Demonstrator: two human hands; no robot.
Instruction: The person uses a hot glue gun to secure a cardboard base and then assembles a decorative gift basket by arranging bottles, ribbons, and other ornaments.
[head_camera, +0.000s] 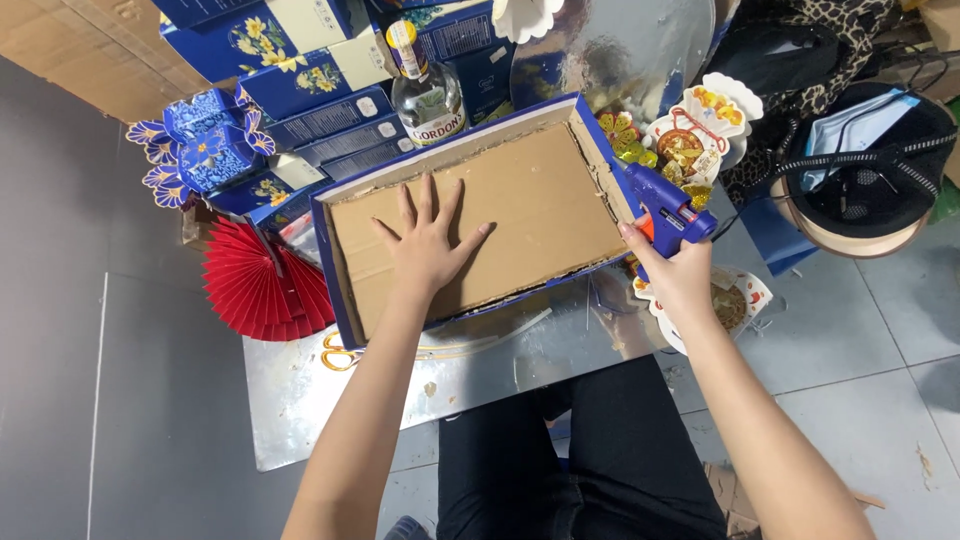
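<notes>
Left hand (428, 246) is lying flat, fingers spread, palm down on the brown cardboard panel (520, 205) inside the blue tray-shaped box (345, 285). Right hand (682, 272) is gripping the blue glue gun (668, 210), fingers wrapped round the handle, nozzle pointing at the box's right inner edge. Box is sitting on a silver reflective sheet (320, 400) on the grey floor, straight ahead of the person's knees. Yellow-handled scissors (342, 353) are lying on the sheet just beside the box's near-left corner. Red folded paper fan (258, 285) is lying left of the box. Clear glass bottle (425, 85) is standing behind the box, among stacked blue floral boxes (290, 60). Gold and red ornaments (685, 140) are sitting right of the box, behind the gun.
</notes>
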